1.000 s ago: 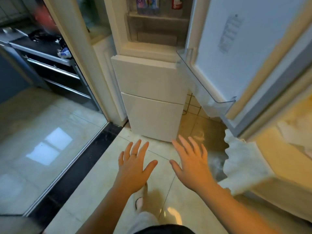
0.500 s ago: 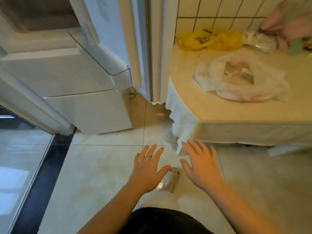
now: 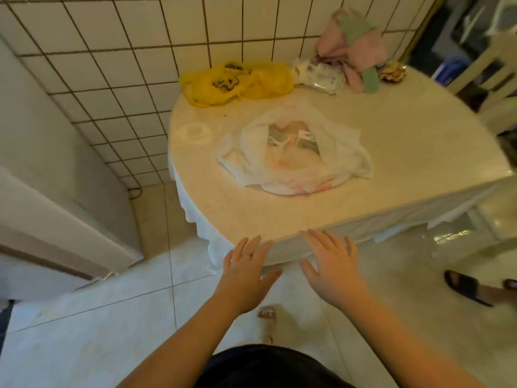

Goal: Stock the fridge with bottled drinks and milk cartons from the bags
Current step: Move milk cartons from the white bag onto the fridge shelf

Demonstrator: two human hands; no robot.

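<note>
A white plastic bag (image 3: 296, 155) lies open on the round table (image 3: 405, 152), with cartons showing inside it. A flattened yellow bag (image 3: 237, 82) sits at the table's back left, against the tiled wall. My left hand (image 3: 246, 273) and my right hand (image 3: 333, 264) are both held out flat with fingers spread, just short of the table's near edge. Neither hand holds anything. The open fridge door (image 3: 56, 219) fills the left side; the fridge interior is out of view.
A pile of pink and green cloth (image 3: 355, 49) and small packets (image 3: 321, 74) lie at the table's back. A white cloth hangs over the table edge. Another person's sandalled foot (image 3: 470, 287) stands on the floor at right. A chair (image 3: 492, 77) is at far right.
The view has swung right from the fridge to the table. The table and white bag now lie straight ahead, and both empty hands have come up to the table's near edge.
</note>
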